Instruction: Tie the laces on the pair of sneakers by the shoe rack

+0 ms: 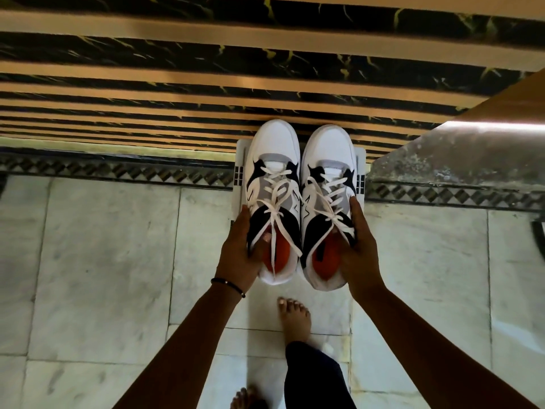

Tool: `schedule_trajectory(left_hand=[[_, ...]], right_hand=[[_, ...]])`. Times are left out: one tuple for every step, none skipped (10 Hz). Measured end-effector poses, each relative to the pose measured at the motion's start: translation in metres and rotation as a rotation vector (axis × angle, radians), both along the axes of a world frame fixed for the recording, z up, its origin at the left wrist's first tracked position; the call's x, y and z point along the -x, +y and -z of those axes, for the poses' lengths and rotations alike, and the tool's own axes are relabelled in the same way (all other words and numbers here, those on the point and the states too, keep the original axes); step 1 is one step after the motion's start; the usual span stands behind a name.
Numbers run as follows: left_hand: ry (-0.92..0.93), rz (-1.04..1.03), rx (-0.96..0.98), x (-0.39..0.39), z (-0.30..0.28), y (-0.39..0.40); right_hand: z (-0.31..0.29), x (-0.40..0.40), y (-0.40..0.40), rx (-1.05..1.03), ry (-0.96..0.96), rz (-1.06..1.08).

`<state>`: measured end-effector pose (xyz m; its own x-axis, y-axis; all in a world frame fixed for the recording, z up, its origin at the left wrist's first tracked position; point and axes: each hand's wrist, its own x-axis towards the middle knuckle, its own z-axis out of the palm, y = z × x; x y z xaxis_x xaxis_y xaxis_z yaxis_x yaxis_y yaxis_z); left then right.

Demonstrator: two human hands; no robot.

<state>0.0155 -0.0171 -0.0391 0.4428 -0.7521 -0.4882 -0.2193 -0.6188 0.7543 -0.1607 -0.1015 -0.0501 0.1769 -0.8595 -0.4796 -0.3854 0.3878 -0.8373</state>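
Observation:
Two white, black and grey sneakers with orange insoles are held side by side, toes pointing away from me. My left hand [240, 255] grips the left sneaker [274, 149] at its outer side and collar, thumb inside the opening. My right hand [358, 246] grips the right sneaker [328, 149] the same way. White laces [277, 208] are threaded through the eyelets, and their loose ends hang over both tongues and into the openings. A white rack or stand [240, 160] shows beneath the shoes at their sides.
A staircase of black marble steps with tan edges [206, 84] rises straight ahead. A grey stone ledge [460, 154] juts in at the right. Pale marble floor tiles [112, 261] lie below, with my bare feet [295, 317] standing on them.

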Motion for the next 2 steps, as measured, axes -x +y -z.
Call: schedule_trajectory(left_hand=[[-0.003,-0.013,0.013,-0.004,0.001,0.0],[0.048,-0.119,-0.002,0.002,-0.012,0.01]], right_hand=[[-0.006,0.0,-0.002,0.005,0.006,-0.007],[-0.019,0.006,0.007,0.033,0.041,0.031]])
